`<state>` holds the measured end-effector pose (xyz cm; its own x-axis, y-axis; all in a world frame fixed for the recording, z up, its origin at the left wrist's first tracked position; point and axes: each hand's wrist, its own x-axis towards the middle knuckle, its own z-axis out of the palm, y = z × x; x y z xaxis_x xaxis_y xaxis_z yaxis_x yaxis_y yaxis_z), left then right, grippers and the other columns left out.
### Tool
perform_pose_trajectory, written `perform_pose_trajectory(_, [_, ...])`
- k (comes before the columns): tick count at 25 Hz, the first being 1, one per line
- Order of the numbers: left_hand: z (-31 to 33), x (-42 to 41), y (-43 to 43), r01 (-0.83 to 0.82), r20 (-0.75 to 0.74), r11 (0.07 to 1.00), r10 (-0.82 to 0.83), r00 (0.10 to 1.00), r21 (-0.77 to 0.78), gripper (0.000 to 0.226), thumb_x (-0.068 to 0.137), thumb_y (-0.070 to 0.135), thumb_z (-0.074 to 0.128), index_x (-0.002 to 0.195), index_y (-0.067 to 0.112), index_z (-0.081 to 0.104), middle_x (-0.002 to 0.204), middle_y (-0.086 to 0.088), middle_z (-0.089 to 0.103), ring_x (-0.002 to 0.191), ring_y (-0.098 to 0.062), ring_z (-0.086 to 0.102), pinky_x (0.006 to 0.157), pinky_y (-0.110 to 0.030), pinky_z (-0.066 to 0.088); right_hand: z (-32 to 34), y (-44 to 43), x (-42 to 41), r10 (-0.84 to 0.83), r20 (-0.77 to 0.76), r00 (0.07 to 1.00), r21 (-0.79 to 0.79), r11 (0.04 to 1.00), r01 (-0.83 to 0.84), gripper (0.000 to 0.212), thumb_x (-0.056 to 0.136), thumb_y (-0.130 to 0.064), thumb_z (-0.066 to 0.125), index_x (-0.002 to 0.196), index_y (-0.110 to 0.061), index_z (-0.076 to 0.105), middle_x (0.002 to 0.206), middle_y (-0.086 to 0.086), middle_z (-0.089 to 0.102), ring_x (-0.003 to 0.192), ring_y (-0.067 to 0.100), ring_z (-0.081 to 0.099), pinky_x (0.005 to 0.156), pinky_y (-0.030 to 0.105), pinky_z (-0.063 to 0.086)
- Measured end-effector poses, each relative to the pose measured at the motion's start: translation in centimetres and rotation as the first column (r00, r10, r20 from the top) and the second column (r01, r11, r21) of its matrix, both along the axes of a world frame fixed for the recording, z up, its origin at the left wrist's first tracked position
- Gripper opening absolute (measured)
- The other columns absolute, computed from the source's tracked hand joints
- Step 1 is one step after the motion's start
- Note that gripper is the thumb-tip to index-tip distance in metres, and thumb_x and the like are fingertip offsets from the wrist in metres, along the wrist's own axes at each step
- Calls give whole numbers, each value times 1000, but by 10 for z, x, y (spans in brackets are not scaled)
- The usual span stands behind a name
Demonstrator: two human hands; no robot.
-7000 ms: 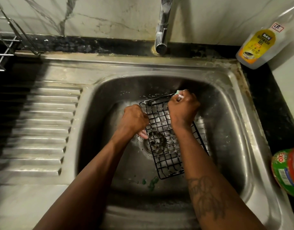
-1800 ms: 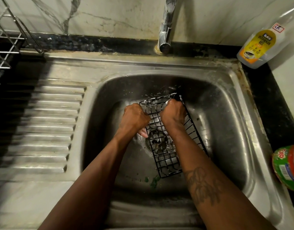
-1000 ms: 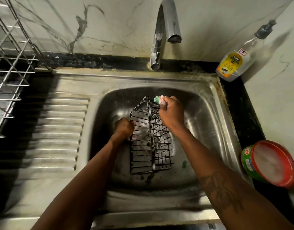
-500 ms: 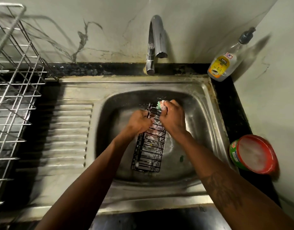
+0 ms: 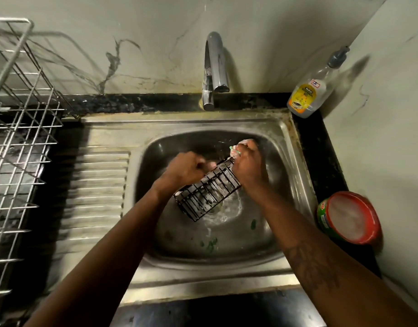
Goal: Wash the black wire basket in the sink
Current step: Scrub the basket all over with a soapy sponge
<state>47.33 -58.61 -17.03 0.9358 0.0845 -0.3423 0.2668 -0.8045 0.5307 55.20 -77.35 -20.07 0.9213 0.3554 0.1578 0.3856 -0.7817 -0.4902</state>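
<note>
The black wire basket [image 5: 206,193] is tilted on its side over the drain of the steel sink [image 5: 295,161]. My left hand [image 5: 185,167] grips its upper left edge with curled fingers. My right hand [image 5: 247,165] is at the basket's upper right end and holds a soapy green scrubber [image 5: 235,151] that sticks out above the knuckles. Suds cling to the wires and lie on the sink floor beneath. No water comes out of the tap [image 5: 213,69].
A dish gel bottle [image 5: 309,90] stands at the back right corner. A red-rimmed tub of soap [image 5: 349,217] sits on the black counter at right. A metal dish rack [image 5: 19,128] stands left of the ribbed drainboard [image 5: 94,197]. Green scraps [image 5: 210,244] lie in the sink.
The basket has turned from pointing roughly away from me to lying diagonally across the drain. My right hand with the scrubber has moved to the right, and my left hand has shifted along the rim.
</note>
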Motion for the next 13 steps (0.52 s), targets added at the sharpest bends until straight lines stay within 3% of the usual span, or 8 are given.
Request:
perform_pose_trajectory(2, [-7,-49,12,-190,59,979,194,979,-71,65,100,63,38,59,14,49,53,4,56,49,-4,54,53,-22,43,-1,6,-4,4,-28,1000,1,1000,-4,23,78,5,59,97,-3,69,101,15,58,84,27,56,78,40,54])
perform_pose_trajectory(3, [-11,-70,9,-333,42,922,347,937,-198,67,101,61,37,54,14,45,48,3,54,43,-1,51,48,-17,39,-1,8,-7,-19,-28,999,8,1000,19,28,78,9,60,102,-1,69,103,16,58,85,26,55,78,38,54])
perform_pose_trajectory(6, [-35,-87,-13,-627,31,630,716,697,-458,68,103,55,37,47,16,36,34,6,41,32,-2,39,39,-20,33,2,18,-26,-50,-9,999,37,998,50,27,86,5,60,111,0,70,107,18,57,82,19,53,71,28,53])
perform_pose_trajectory(8, [-49,-68,-18,-719,13,491,830,558,-492,70,103,58,35,47,16,34,39,8,36,38,-10,36,45,-24,33,10,38,-55,67,-66,996,76,995,-62,20,92,-3,56,105,0,71,105,17,60,81,12,51,64,15,47])
perform_pose_trajectory(10, [-59,-53,-12,-759,-34,410,870,493,-506,70,102,62,33,51,15,33,46,2,37,44,-14,37,50,-28,34,13,48,-89,321,15,947,3,947,-322,21,84,1,61,100,1,74,97,16,62,85,20,54,71,20,48])
perform_pose_trajectory(11, [-65,-51,-8,-748,-35,407,867,497,-523,69,101,63,32,51,15,32,47,0,36,46,-15,36,51,-29,33,15,48,-93,403,19,915,-30,915,-402,21,79,5,63,96,1,74,90,15,64,83,24,56,74,28,51])
perform_pose_trajectory(13, [-67,-50,-7,-707,13,451,847,531,-545,71,101,64,32,48,15,30,46,-8,32,46,-15,35,53,-32,33,16,45,-75,401,21,916,-43,915,-400,20,76,7,62,91,0,75,84,15,65,80,27,58,75,34,52])
